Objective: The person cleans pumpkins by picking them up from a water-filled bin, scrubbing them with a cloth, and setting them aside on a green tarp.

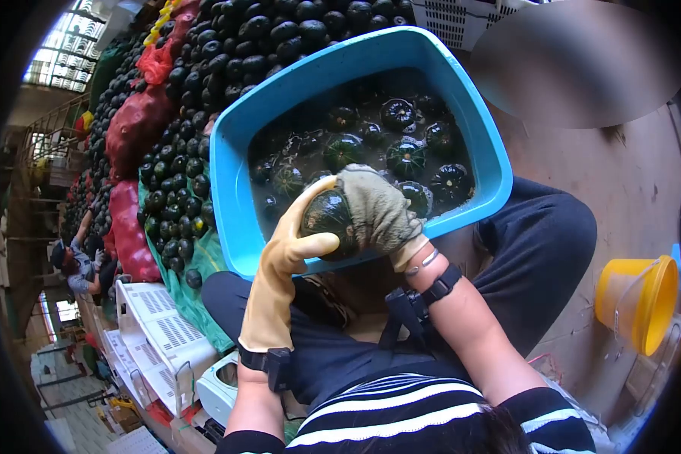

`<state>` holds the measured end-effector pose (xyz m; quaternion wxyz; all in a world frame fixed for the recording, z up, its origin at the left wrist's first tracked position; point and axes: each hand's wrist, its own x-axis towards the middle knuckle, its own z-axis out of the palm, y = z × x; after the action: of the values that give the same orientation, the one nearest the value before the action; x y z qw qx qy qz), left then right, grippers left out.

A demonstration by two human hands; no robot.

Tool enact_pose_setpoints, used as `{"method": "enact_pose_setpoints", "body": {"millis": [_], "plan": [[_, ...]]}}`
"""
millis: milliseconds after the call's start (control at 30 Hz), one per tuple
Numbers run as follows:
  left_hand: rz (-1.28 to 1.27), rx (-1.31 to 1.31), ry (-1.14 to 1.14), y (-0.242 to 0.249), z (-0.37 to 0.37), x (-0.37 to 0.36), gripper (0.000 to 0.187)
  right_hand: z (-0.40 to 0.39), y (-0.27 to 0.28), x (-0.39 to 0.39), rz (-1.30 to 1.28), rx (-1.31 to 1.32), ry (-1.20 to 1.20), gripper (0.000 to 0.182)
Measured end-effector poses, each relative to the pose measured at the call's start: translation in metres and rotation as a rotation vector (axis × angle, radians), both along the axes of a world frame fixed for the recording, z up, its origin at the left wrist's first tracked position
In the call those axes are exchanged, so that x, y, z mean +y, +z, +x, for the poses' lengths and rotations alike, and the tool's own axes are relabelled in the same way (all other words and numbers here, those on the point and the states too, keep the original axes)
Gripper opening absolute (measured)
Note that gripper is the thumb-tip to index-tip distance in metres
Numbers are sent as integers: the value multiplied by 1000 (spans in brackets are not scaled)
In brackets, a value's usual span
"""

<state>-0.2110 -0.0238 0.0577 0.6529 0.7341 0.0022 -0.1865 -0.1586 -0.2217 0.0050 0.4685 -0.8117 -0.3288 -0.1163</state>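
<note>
My left hand [287,253], in a long yellow rubber glove, is closed around a dark green kabocha squash [328,223], thumb along its lower side. Against the squash's right side presses my right hand [378,212], wearing a rough grey-green cloth mitt with a pale cuff; its fingertips curl over the top and are partly hidden. Both hands are above the near rim of a blue plastic tub [469,98]. Murky water in the tub holds several more floating squashes [406,157], green with pale stripes.
A large heap of dark squashes [181,163] lies behind and left of the tub, beside red mesh sacks [138,132]. White crates [159,325] stand at the lower left; a yellow bucket [635,303] is at the right. Another person [83,268] is at the far left.
</note>
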Motion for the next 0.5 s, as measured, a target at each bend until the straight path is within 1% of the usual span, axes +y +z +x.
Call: {"method": "enact_pose_setpoints", "body": {"millis": [33, 67, 100, 133, 200, 233, 267, 300, 333, 367, 400, 433, 467, 500], "plan": [[-202, 33, 86, 0, -4, -7, 108, -1, -28, 8, 93, -21, -56, 33], [-404, 64, 171, -1, -7, -15, 106, -1, -31, 15, 187, -41, -111, 32], [-578, 110, 228, -5, -8, -23, 98, -7, -36, 13, 161, 208, -105, 33], [-753, 158, 288, -8, -10, -29, 91, -8, -1, 9, 150, 240, -71, 33], [-674, 254, 370, -4, -11, -28, 86, -12, -33, 24, 263, 280, -267, 29], [-415, 192, 427, -20, -8, -24, 86, -14, -17, 17, -7, 293, -248, 26], [-154, 131, 480, -28, -5, -25, 87, -16, -6, 15, -10, 292, -234, 26], [-226, 103, 436, -30, -8, -24, 90, -19, 3, 15, -6, 151, -168, 25], [-231, 21, 435, -35, -6, -24, 91, -20, 8, 17, 4, 5, -100, 25], [-363, 52, 395, -37, -6, -21, 89, -18, -1, 20, -53, 4, -109, 36], [-491, 84, 354, -38, -7, -18, 88, -12, -11, 28, -251, -19, -166, 36], [-586, 134, 371, -21, -11, -24, 82, -10, -9, 26, -146, 37, -143, 35], [-672, 98, 456, -9, -13, -37, 73, -7, -9, 22, -43, 93, -120, 35], [-712, 156, 486, -18, -17, -16, 71, 2, -12, 19, -137, 101, -101, 29]]}}
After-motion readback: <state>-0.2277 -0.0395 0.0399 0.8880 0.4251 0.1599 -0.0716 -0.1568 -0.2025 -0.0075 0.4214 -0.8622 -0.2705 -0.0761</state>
